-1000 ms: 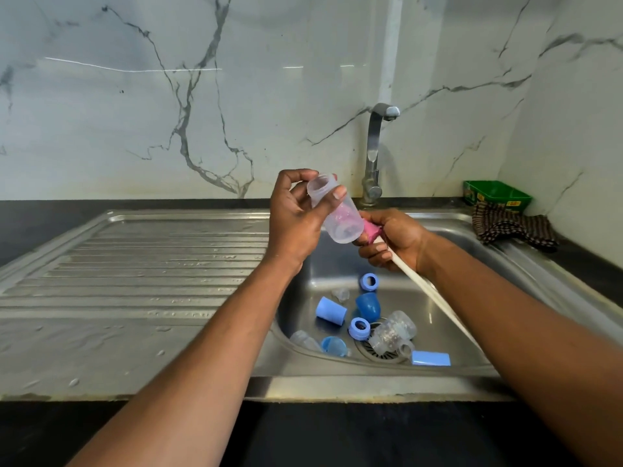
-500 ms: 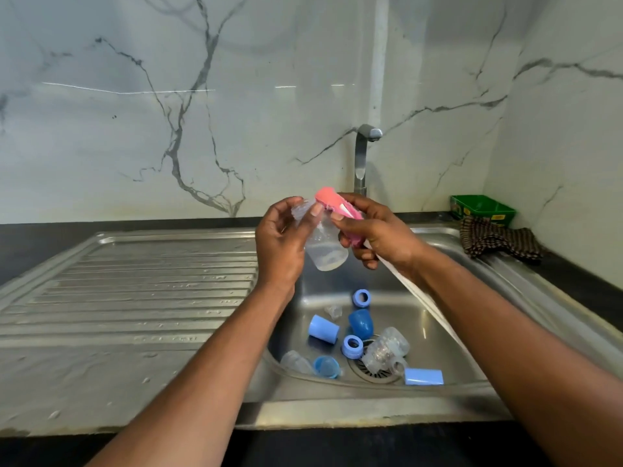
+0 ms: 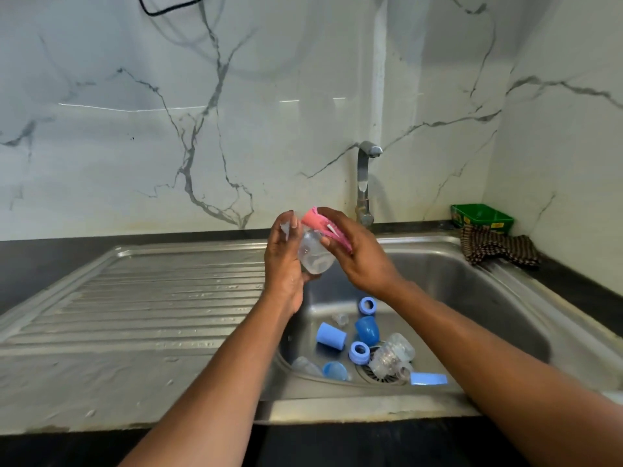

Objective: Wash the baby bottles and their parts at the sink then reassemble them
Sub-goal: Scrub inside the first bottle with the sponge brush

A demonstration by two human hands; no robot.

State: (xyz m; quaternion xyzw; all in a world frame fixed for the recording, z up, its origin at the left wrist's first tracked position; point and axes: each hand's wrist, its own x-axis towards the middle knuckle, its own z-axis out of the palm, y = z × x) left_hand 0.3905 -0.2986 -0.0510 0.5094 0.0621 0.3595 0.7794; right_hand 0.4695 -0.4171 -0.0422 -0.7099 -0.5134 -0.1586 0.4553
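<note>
Fingers grip clear bottle; blue caps lie in sink.

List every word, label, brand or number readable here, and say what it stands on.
No text can be read.
Green plastic box by the wall: yellow label patches on its front, too small and blurred to read.
Clear plastic baby bottle in the hands: no readable markings.

bottle: The clear bottle lay tipped with its open end up a second ago. Now it stands straighter in the middle of the frame.
pink brush: The pink brush was under the bottle. Now it is on top, by the bottle's mouth.
right hand: The right hand went up and now holds the brush higher.
left hand: The left hand turned, fingers now pointing up.
</note>
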